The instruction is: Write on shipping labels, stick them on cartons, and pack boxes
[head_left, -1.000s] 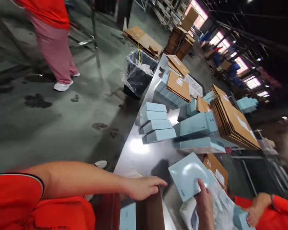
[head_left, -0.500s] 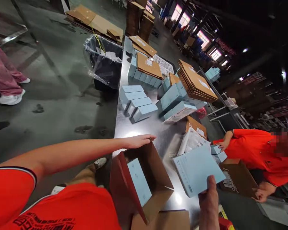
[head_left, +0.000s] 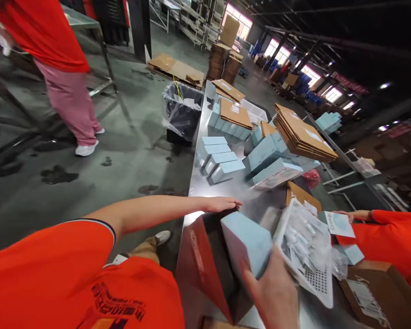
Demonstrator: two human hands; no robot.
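Note:
My right hand (head_left: 274, 288) grips a light-blue box (head_left: 248, 233) and holds it tilted at the mouth of an open cardboard carton (head_left: 200, 269). Thumb and fingers are on either side of the box. My left hand (head_left: 222, 204) lies with fingers stretched out along the carton's far rim and holds nothing. The light-blue box hides much of the carton's inside. Just right of my right hand stands a white perforated basket (head_left: 324, 288) with small clear-wrapped pieces in it.
Several light-blue boxes (head_left: 222, 157) stand on the metal table (head_left: 198, 183); flattened cartons (head_left: 303, 132) lie stacked on others. A lined bin (head_left: 183, 112) is by the table. A co-worker's arm (head_left: 358, 215) reaches to a box at right. Another person (head_left: 65, 87) stands at left.
My right hand has brought the light-blue box leftward from beside the carton to its mouth, uncovering the white basket. My left hand stays on the rim. The view has shifted.

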